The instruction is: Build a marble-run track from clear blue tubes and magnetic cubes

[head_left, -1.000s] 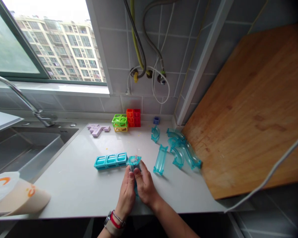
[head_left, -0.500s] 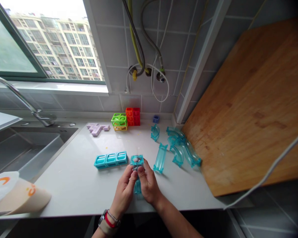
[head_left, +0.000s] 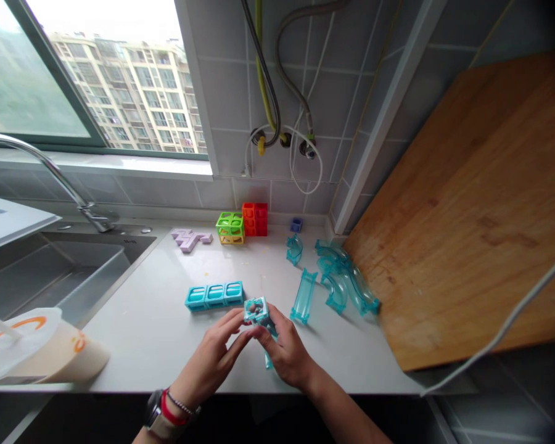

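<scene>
Both hands meet near the front of the counter around a teal open-frame toy block (head_left: pixel 256 303). My left hand (head_left: pixel 217 348) has its fingers and thumb closed on the block's left and near side. My right hand (head_left: pixel 287 351) is wrapped round its right side, thumb against the near face. Below them part of a translucent teal piece (head_left: pixel 268 360) shows; whether it is joined to the block is hidden. Left of the hands lies a row of joined blue frame blocks (head_left: pixel 215 296). A straight translucent teal track piece (head_left: pixel 304 297) lies to the right.
Curved teal track pieces (head_left: pixel 337 290) lie by a leaning wooden board (head_left: pixel 481 216). Green and yellow blocks (head_left: pixel 230 228), red blocks (head_left: pixel 255 220), a small blue block (head_left: pixel 296 224) and purple pieces (head_left: pixel 190 239) stand farther back. At left are a sink (head_left: pixel 69 259) and a cup (head_left: pixel 69 357).
The block in my hands has tipped and turned slightly. My left wrist has swung out to the left, and its fingers have shifted on the block. The whole view has moved slightly.
</scene>
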`<state>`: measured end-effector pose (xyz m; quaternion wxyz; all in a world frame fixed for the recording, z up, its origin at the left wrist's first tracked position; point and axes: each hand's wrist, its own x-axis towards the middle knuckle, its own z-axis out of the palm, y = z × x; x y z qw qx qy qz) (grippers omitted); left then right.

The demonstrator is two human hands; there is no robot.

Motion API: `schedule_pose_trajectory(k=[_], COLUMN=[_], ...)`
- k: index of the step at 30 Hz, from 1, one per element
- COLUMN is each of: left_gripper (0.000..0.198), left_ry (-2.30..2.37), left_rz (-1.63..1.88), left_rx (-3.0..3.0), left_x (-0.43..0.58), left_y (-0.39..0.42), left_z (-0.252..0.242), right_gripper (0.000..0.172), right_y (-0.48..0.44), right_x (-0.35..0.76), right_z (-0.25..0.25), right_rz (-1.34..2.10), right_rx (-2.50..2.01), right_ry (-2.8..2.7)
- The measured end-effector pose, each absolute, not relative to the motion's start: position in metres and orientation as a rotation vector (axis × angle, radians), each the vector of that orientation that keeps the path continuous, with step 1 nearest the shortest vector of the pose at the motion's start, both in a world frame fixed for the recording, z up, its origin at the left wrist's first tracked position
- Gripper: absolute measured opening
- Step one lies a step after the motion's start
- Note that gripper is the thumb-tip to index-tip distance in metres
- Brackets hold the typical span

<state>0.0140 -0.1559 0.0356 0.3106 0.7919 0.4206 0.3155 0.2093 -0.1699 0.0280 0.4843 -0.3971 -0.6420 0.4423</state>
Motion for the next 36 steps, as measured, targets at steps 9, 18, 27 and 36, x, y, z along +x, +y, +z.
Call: schedule_pose_trajectory(k=[9,18,27,36], left_gripper=[0.055,0.038,0.038,0.039], left_ry=[1.337,1.082,1.069,1.149], left_rz=[0.513,0.475,0.474,0.497], left_rx=[2.629,2.421,2.471,2.544], left_x=[-0.026,-0.052,-0.052,-0.045], left_y=[-0.065,-0.082,-0.09,-0.097], left_z=[0.036,0.036,0.03,0.023], right_gripper=[0.042,0.038,0.042,0.026], right_y=[-0.161,-0.143,-0.131,-0.133], right_x=[0.222,0.203,0.198,0.19], right_z=[0.028,0.015,0.02,0.026], right_rz=[0.857,0.565,0.579,0.43], right_rx=[-1.458,-1.544,-1.443,-1.494], right_ry=[-1.936,-2.227,-2.334,-2.41])
